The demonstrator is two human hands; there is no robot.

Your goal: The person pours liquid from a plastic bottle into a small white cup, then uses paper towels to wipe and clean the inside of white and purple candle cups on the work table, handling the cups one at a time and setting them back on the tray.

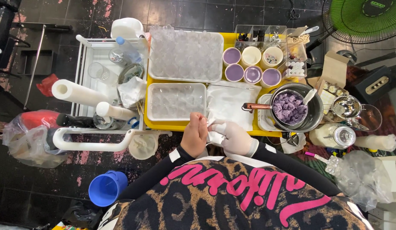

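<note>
My left hand (195, 133) is bare and curled, fingertips pinching a thin clear plastic bag (211, 127) at the table's front edge. My right hand (233, 137) wears a white glove and grips the same bag from the right. Both hands meet just in front of the yellow table (164, 125). A flat white plastic sheet (230, 104) lies right behind them. To the right, a small pan with a copper handle (287, 108) holds lumpy purple food and a white spoon.
Two clear trays of small moulded cups (185, 55) (176, 101) fill the table's left side. Several round tubs (251, 66), some purple, stand behind the pan. A white cart (102, 89) with paper rolls stands left; a blue bucket (106, 187) is on the floor; jars and bags lie right.
</note>
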